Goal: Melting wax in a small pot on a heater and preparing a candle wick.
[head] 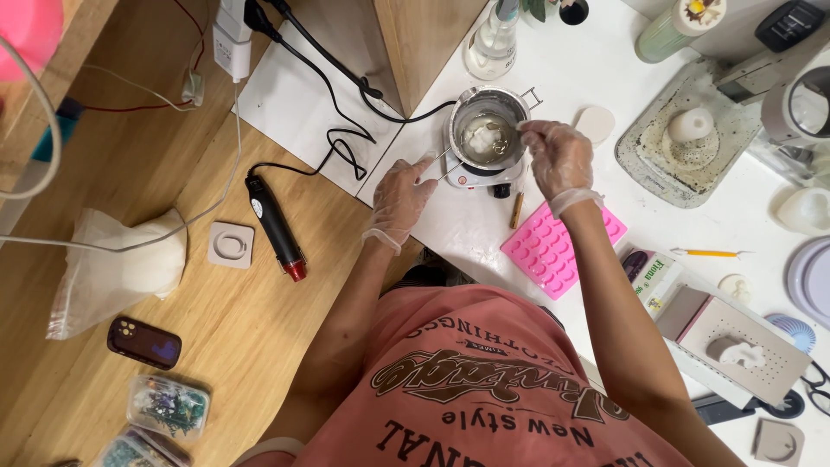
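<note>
Both gloved hands are working at the small metal pot point(489, 130) on the white table point(735, 238).

I'm watching the right hand point(558, 158) pinching a thin stick over the pot's pale contents, while the left hand point(403, 197) is resting loosely open just left of it, fingertips touching the pot's slim handle. The pot is sitting on a small white hot plate point(484, 175) at the table's far left edge, with a pink silicone mould point(558, 246) lying nearer, to the right.
</note>
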